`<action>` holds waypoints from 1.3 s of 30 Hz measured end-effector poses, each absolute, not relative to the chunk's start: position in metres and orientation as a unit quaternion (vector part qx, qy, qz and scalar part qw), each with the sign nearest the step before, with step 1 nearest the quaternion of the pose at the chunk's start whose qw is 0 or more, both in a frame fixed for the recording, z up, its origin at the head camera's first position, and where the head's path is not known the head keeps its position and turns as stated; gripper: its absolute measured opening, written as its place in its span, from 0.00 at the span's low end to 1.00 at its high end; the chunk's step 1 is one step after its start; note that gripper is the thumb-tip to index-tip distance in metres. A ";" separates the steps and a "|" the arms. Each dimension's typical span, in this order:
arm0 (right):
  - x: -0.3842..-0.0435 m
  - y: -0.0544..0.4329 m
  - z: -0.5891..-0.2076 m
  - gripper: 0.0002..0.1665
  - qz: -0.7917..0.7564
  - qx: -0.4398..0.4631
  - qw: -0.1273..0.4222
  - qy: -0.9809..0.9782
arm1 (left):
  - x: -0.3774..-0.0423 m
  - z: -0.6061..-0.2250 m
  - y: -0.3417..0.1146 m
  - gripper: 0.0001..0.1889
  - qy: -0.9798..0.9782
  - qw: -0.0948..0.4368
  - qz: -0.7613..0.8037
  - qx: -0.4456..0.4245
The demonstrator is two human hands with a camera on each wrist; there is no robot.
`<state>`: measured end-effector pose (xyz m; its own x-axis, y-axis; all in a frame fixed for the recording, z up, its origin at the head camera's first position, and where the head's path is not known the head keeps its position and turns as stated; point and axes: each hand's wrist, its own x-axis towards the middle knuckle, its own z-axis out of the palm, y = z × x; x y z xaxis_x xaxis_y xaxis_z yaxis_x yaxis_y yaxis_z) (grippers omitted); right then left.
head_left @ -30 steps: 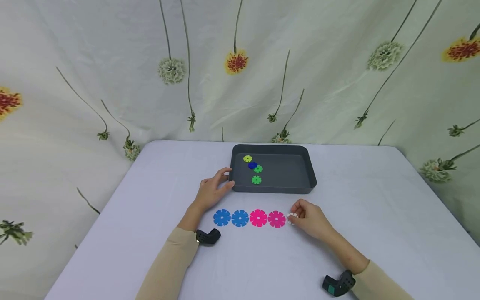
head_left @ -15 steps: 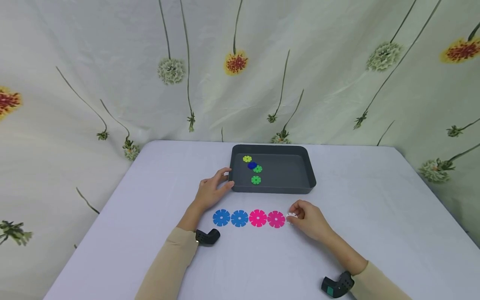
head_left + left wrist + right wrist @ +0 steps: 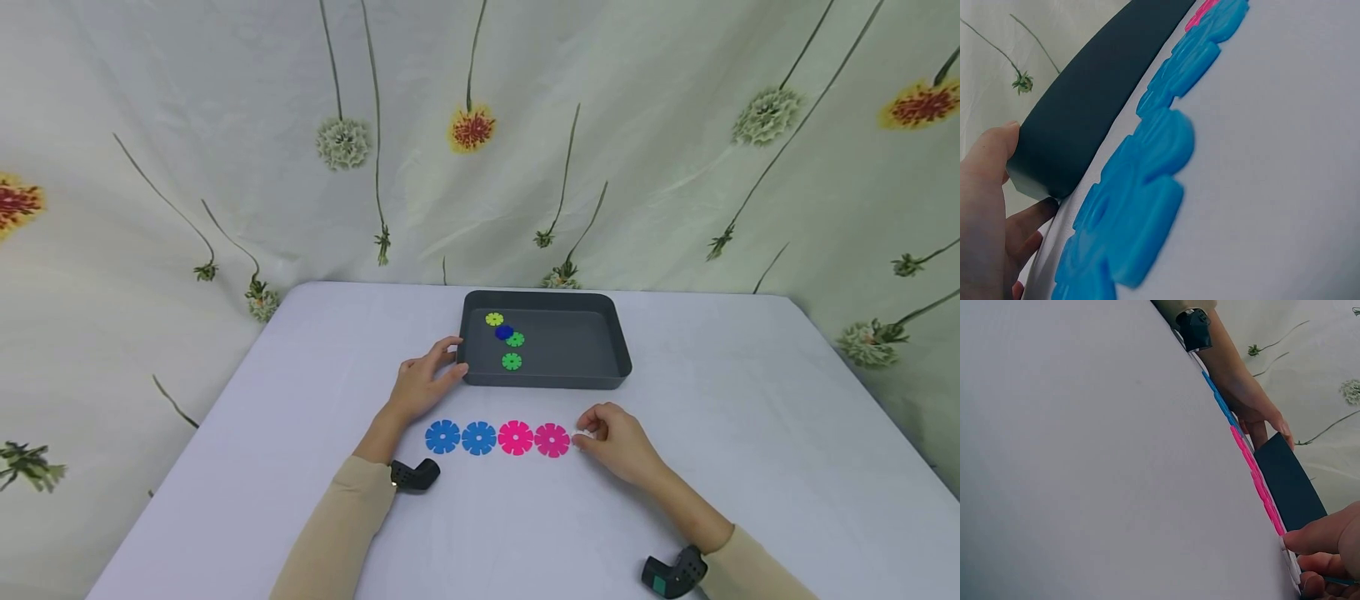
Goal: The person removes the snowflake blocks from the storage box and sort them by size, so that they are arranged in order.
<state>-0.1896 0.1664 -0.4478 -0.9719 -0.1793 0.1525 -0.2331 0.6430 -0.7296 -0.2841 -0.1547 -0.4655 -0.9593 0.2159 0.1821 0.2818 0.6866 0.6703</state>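
Observation:
Four-colour order runs along the table in a row of notched flower-shaped discs: blue discs point(image 3: 442, 437) at the left, pink discs point(image 3: 515, 437) in the middle, and a white disc point(image 3: 1293, 569) at the right end. My right hand point(image 3: 624, 446) pinches the white disc between thumb and fingers, hiding most of it in the head view. Beyond the row lies a dark grey tray point(image 3: 570, 382). My left hand point(image 3: 422, 387) holds the tray's near left corner, thumb at the front and fingers at the left side.
Inside the tray, toward its left, are a yellow disc point(image 3: 494, 319), a dark blue disc point(image 3: 504, 332) and green discs point(image 3: 512, 362), all smaller-looking. A white cloth covers the table point(image 3: 300, 400). Behind it hangs a flower-patterned curtain point(image 3: 420, 192).
Less of the white disc shows between my right fingers than before, and that hand has shifted only slightly. My left hand stays at the tray, and the row keeps its arrangement.

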 end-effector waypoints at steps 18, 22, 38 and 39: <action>-0.204 0.161 -0.432 0.07 0.442 0.091 -0.015 -0.892 | -0.284 -0.463 -0.158 0.30 -0.917 0.049 -0.372 -0.135; -0.213 0.156 -0.423 0.07 0.441 0.107 -0.010 -0.891 | -0.285 -0.466 -0.158 0.30 -0.917 0.050 -0.373 -0.136; -0.242 0.135 -0.394 0.10 0.463 0.138 0.011 -0.875 | -0.285 -0.466 -0.156 0.30 -0.914 0.049 -0.377 -0.142; -0.244 0.132 -0.393 0.10 0.467 0.137 0.011 -0.873 | -0.284 -0.466 -0.156 0.30 -0.914 0.049 -0.377 -0.142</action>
<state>-0.2443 0.1324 -0.3925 -0.9623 -0.2285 0.1475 -0.2495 0.5258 -0.8132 -0.2844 -0.1561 -0.4657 -0.9546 0.2228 0.1977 0.2974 0.6752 0.6751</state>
